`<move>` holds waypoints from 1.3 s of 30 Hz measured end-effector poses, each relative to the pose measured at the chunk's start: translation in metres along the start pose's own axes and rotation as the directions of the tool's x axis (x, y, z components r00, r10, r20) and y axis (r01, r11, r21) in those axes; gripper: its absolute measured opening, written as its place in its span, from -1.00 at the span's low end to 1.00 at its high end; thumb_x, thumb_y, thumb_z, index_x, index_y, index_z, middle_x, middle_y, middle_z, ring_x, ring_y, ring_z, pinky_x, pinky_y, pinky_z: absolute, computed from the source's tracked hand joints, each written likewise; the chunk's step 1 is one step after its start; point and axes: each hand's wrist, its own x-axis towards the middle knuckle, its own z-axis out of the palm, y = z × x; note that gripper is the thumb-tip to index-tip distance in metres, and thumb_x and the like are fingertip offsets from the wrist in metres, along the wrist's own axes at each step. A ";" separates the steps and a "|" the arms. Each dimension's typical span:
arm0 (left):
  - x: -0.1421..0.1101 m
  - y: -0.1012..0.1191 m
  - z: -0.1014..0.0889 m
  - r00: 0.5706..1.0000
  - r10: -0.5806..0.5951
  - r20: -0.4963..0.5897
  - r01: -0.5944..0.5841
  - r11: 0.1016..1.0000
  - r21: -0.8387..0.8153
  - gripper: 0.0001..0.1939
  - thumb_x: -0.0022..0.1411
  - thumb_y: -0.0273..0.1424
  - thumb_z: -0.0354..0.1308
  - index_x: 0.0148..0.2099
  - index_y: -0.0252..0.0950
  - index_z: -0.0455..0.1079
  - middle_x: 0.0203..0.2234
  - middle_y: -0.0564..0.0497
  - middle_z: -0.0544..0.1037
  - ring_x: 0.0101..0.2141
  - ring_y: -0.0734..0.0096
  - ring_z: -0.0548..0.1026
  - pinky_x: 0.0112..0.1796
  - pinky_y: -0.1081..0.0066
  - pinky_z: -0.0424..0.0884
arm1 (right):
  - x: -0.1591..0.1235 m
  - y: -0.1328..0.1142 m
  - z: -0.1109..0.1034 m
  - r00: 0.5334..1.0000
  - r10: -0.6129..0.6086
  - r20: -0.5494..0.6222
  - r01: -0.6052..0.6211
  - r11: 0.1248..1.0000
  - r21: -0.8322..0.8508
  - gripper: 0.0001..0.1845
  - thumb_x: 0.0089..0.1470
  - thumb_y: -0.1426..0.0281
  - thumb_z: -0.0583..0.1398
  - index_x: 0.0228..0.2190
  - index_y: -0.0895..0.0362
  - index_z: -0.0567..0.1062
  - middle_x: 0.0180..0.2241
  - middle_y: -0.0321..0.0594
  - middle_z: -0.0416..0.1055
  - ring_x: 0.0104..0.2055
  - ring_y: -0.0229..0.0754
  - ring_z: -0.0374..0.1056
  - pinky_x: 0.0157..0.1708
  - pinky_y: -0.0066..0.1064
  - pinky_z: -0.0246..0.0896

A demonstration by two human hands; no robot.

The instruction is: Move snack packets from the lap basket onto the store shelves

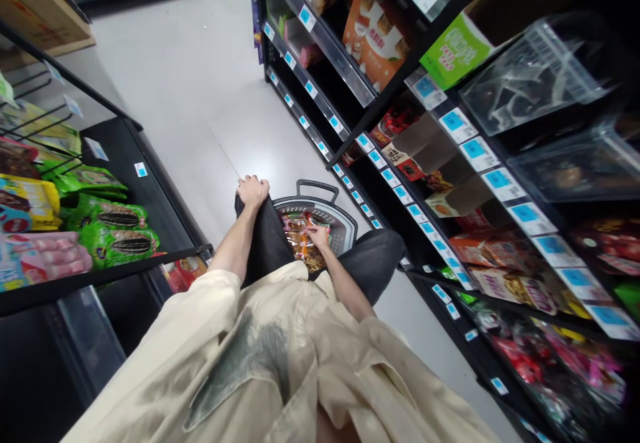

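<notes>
My left hand (253, 191) rests on my bent left knee, its fingers draped loosely over the dark trouser cloth and holding nothing. Between my legs stands a grey plastic basket (345, 228) with a perforated wall and a raised black handle (317, 184). Colourful packaged snacks lie inside, red and orange ones among the upper packets. My right hand (317, 236) reaches down into it, thumb and fingers closed on a small red snack packet (309, 221). The lower contents are partly hidden by that hand and my shirt.
Shelves with blue price tags (500, 181) rise close on the right, holding boxes and snack bags. To the left, a black rack carries green sunflower seed bags (123, 239) and pink packs (55, 253). A cardboard box (43, 9) stands at the far left on pale floor (185, 76).
</notes>
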 end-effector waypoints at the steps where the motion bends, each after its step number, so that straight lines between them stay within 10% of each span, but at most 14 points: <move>1: 0.000 -0.001 0.000 1.000 -0.001 0.001 0.001 1.000 -0.002 -0.55 0.33 -0.27 -0.07 0.03 -0.46 0.47 -0.03 -0.42 0.49 0.05 -0.19 0.33 -0.04 -0.01 0.32 | 0.000 -0.003 -0.001 0.999 -0.017 -0.039 0.019 0.999 0.045 -0.86 -0.17 0.32 0.36 -0.50 0.13 0.62 -0.39 -0.13 0.63 -0.32 -0.06 0.53 -0.20 -0.26 0.46; 7: 0.000 -0.006 0.000 1.000 0.016 -0.024 -0.016 1.000 -0.013 -0.57 0.33 -0.28 -0.07 0.00 -0.43 0.50 -0.03 -0.40 0.51 0.03 -0.19 0.35 -0.07 0.00 0.34 | -0.012 -0.016 -0.010 0.965 0.048 -0.258 0.078 0.886 0.456 -0.76 -0.28 0.33 0.37 -0.47 0.15 0.53 -0.47 -0.23 0.55 -0.38 -0.17 0.49 -0.21 -0.30 0.47; 14: -0.028 -0.020 -0.003 0.952 0.243 -0.187 -0.265 0.959 -0.103 -0.66 0.31 -0.36 -0.04 -0.05 -0.30 0.52 -0.02 -0.26 0.53 0.07 -0.06 0.34 0.04 0.06 0.30 | -0.044 -0.031 -0.028 0.981 0.133 -0.138 0.039 0.563 0.825 -0.73 -0.17 0.38 0.34 -0.34 0.11 0.45 -0.47 -0.33 0.50 -0.36 -0.20 0.53 -0.14 -0.26 0.51; 19: -0.085 -0.048 0.004 0.746 0.634 -0.205 -0.664 0.732 -0.154 -0.64 0.29 -0.43 0.01 0.07 -0.24 0.48 0.05 -0.10 0.53 0.09 0.15 0.38 0.25 0.12 0.12 | -0.060 -0.044 -0.033 0.996 0.091 -0.015 -0.034 0.517 0.856 -0.71 -0.17 0.43 0.34 -0.33 0.07 0.42 -0.46 -0.35 0.50 -0.37 -0.22 0.53 -0.19 -0.34 0.52; 29: -0.147 -0.051 0.017 0.374 0.910 0.181 -0.880 0.410 -0.239 -0.62 0.25 -0.49 0.11 0.05 -0.10 0.54 0.04 -0.04 0.57 0.06 0.20 0.40 0.02 0.22 0.30 | -0.090 -0.060 0.003 0.863 0.005 0.505 -0.363 0.701 0.614 -0.68 -0.19 0.45 0.42 -0.37 0.09 0.42 -0.47 -0.37 0.51 -0.50 -0.26 0.51 -0.44 -0.48 0.47; 33: -0.148 -0.045 0.021 0.409 0.880 0.242 -0.857 0.461 -0.229 -0.73 0.35 -0.36 0.05 -0.07 -0.13 0.58 -0.17 -0.08 0.63 -0.10 0.24 0.49 -0.04 0.29 0.32 | -0.092 -0.061 0.000 0.872 -0.056 0.486 -0.298 0.728 0.618 -0.69 -0.10 0.35 0.40 -0.28 0.09 0.49 -0.42 -0.28 0.56 -0.46 -0.19 0.54 -0.43 -0.41 0.47; 39: -0.150 -0.043 0.027 0.621 0.756 0.207 -0.702 0.654 -0.283 -0.67 0.39 -0.16 0.01 -0.10 -0.15 0.56 -0.23 -0.10 0.63 -0.18 0.23 0.55 -0.04 0.32 0.34 | -0.086 -0.064 -0.002 0.893 -0.152 0.424 -0.167 0.763 0.625 -0.75 -0.19 0.39 0.42 -0.37 0.16 0.58 -0.39 -0.22 0.57 -0.36 -0.16 0.54 -0.29 -0.36 0.47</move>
